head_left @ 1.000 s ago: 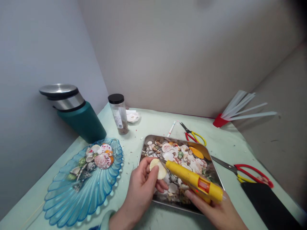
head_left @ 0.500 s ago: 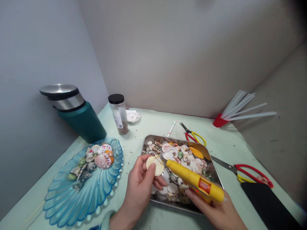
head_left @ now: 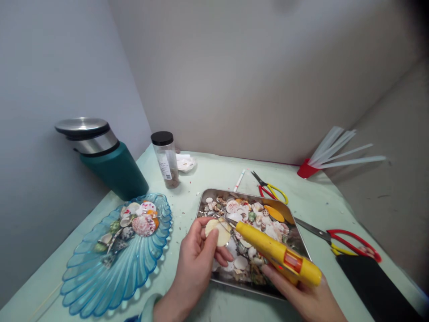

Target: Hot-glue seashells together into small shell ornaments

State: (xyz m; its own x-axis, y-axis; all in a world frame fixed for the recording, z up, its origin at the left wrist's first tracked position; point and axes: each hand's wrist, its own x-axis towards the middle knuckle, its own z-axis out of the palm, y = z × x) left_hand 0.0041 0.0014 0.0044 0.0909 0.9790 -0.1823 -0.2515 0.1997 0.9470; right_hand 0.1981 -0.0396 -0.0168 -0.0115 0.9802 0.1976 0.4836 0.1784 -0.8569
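Observation:
Between thumb and fingers, my left hand (head_left: 197, 255) pinches a pale yellow seashell (head_left: 218, 233), flat face up, over the near left part of a metal tray (head_left: 250, 287). My right hand (head_left: 301, 290) is wrapped round a yellow hot glue gun (head_left: 273, 246). Its nozzle points left, at the upper right edge of the shell; whether the tip touches the shell I cannot tell. Beneath both hands the tray holds many mixed seashells (head_left: 241, 263), partly hidden by my hands and the glue gun.
To the left lies a blue scalloped dish (head_left: 140, 264) with shells, a teal bottle (head_left: 110, 172) behind it. A lidded jar (head_left: 166, 161) stands at the back. Rightward are two pairs of scissors (head_left: 268, 185), a black case (head_left: 375, 286) and a red cup (head_left: 307, 169) of glue sticks (head_left: 335, 147).
The glue gun has shifted slightly right and down, its nozzle moving a little along the shell's edge. My left hand and the shell have barely moved.

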